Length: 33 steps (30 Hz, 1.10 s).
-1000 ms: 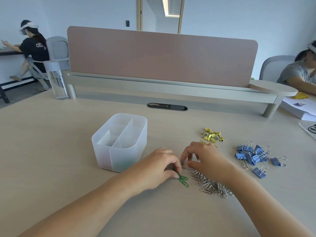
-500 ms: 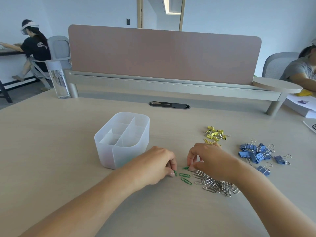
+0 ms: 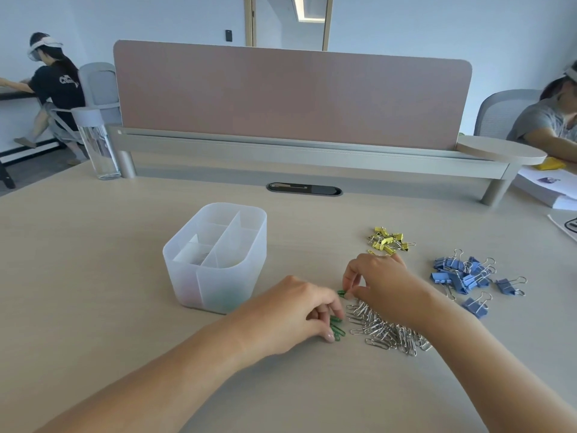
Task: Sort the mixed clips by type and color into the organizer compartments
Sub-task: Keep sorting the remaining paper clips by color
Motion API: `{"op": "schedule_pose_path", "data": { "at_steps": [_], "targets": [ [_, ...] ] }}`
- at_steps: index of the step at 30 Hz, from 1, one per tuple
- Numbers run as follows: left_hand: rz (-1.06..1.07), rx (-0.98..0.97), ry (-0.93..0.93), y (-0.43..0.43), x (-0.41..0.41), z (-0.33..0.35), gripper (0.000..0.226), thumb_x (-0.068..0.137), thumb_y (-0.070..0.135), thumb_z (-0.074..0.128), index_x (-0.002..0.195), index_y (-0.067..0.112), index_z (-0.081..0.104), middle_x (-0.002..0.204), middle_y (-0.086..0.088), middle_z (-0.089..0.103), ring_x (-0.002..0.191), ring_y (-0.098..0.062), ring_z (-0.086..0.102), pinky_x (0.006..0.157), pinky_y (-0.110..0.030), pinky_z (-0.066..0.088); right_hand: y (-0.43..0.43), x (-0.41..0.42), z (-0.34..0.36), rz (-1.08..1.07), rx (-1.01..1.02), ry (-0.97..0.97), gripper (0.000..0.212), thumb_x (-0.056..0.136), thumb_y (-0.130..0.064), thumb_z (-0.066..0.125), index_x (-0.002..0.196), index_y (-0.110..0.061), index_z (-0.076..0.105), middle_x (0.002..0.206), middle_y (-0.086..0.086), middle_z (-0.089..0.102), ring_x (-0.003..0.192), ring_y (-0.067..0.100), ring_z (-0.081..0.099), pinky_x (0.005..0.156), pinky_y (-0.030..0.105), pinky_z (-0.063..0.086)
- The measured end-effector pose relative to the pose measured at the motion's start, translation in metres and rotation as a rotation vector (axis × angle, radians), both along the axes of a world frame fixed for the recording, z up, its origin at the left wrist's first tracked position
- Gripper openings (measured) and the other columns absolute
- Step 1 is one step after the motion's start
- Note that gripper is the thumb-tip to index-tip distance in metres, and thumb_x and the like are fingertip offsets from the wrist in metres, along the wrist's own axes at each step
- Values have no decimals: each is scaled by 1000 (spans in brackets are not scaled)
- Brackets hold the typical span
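Observation:
A translucent white organizer (image 3: 215, 289) with several compartments stands on the desk, with green and pink tints showing through its front wall. My left hand (image 3: 290, 314) rests just right of it, fingers closed on green paper clips (image 3: 336, 329) against the desk. My right hand (image 3: 381, 282) pinches one green paper clip (image 3: 342, 293) at the near edge of a pile of silver paper clips (image 3: 387, 332). Yellow binder clips (image 3: 387, 240) lie beyond my right hand. Blue binder clips (image 3: 468, 276) are spread to the right.
A clear water bottle (image 3: 98, 145) stands at the back left beside a pink divider panel (image 3: 290, 95) on a raised shelf. Papers (image 3: 543, 189) lie at the far right. Two people sit at neighbouring desks.
My left hand has slid back toward me over the green clips. My right hand has shifted slightly and now pinches a green clip at the pile's edge.

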State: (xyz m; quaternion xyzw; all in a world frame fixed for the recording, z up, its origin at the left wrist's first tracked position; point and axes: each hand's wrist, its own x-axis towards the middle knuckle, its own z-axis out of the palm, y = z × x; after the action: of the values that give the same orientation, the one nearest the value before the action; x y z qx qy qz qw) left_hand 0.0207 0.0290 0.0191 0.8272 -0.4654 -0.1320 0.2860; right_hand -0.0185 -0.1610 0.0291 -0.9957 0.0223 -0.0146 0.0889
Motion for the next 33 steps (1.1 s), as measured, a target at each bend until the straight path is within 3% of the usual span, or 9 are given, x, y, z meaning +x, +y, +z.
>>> {"op": "schedule_pose_path", "data": {
  "at_steps": [3, 7, 12, 17, 26, 33],
  "targets": [
    [20, -1, -42, -2, 0, -1, 11, 85, 22, 72, 95, 26, 73, 84, 10, 65, 81, -3, 57, 73, -21, 47, 1, 0, -2, 16, 16, -2, 5, 89, -27, 65, 90, -30, 60, 96, -13, 58, 76, 0, 46, 97, 30, 30],
    [59, 7, -74, -2, 3, 0, 7, 83, 25, 75, 89, 27, 76, 82, 10, 64, 78, -2, 55, 69, -17, 44, 7, 2, -7, 51, 87, -46, 11, 87, -28, 68, 85, -33, 57, 88, -15, 54, 68, -8, 41, 84, 27, 30],
    [124, 18, -53, 4, 9, 2, 6, 78, 26, 79, 81, 30, 77, 79, 10, 66, 76, 1, 56, 60, -14, 41, 11, 2, -9, 8, 280, -78, 14, 81, -25, 75, 77, -33, 64, 84, -10, 65, 71, 7, 51, 66, 23, 36],
    [104, 14, -46, 9, 11, 2, 6, 78, 27, 79, 82, 31, 77, 79, 10, 68, 77, 1, 58, 62, -13, 43, 9, -6, 0, 0, 305, -16, 9, 77, -28, 79, 74, -33, 71, 66, -14, 59, 63, 2, 50, 58, 13, 37],
    [37, -19, 65, 8, 10, 0, 19, 77, 26, 81, 94, 34, 77, 82, 6, 70, 77, -5, 60, 73, -24, 51, 7, -12, 7, 20, 350, 29, 7, 83, -22, 74, 81, -27, 76, 49, -30, 53, 55, -5, 47, 56, 11, 37],
    [12, 37, -49, 4, 8, 1, 11, 81, 30, 76, 91, 33, 75, 83, 9, 63, 86, -6, 53, 79, -33, 48, 8, -14, 4, 51, 313, 40, 10, 76, -28, 79, 82, -31, 72, 73, -15, 65, 68, 2, 52, 64, 17, 41]
  ]
}}
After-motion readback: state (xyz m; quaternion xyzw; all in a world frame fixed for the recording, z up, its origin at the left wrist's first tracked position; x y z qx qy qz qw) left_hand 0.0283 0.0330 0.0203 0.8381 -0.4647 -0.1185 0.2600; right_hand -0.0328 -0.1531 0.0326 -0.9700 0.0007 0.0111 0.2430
